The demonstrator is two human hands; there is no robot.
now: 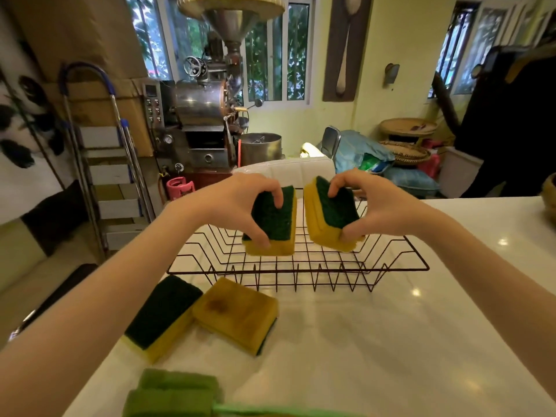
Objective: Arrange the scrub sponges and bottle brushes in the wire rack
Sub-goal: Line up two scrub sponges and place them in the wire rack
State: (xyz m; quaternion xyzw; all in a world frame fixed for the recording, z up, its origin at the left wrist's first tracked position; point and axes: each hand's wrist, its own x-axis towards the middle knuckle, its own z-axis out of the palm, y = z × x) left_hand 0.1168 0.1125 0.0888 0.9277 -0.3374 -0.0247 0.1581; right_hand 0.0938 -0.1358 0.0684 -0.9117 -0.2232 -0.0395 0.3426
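Note:
A dark wire rack (pixel 400 261) stands on the white counter ahead of me. My left hand (pixel 237 200) grips a yellow scrub sponge with a green pad (pixel 275 224) over the rack's left half. My right hand (pixel 376 203) grips a second such sponge (pixel 328 218), tilted, over the rack's middle. Two more sponges lie on the counter in front of the rack: one green side up (pixel 164 317), one yellow side up (pixel 237 314). Green bottle brush heads (pixel 174 392) lie at the near edge, with a light green handle running right.
The white counter (pixel 391 341) ends at the left, where a sofa and a step ladder (pixel 102 164) stand. A white chair back (pixel 288 173) sits just behind the rack. A basket edge (pixel 550 200) shows at the far right of the counter.

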